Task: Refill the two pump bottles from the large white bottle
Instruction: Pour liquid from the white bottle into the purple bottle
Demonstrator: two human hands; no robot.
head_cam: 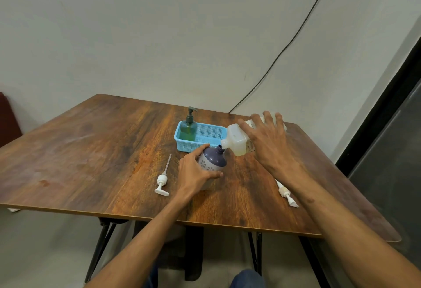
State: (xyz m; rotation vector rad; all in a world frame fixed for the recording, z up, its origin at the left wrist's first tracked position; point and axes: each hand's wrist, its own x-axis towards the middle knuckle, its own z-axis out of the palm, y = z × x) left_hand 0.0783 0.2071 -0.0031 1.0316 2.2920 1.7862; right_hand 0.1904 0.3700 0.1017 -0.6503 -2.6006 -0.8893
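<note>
My right hand clasps the large white bottle, smooth squarish plastic, held nearly level above the wood-grain table, its long axis running right to left, neck at the mouth of the rounded purple bottle my left hand grips.

Right forearm hides one loose pump's tube; white bottle's label unreadable.

Three bottles, two loose pump heads, one blue basket — two hands.
</note>
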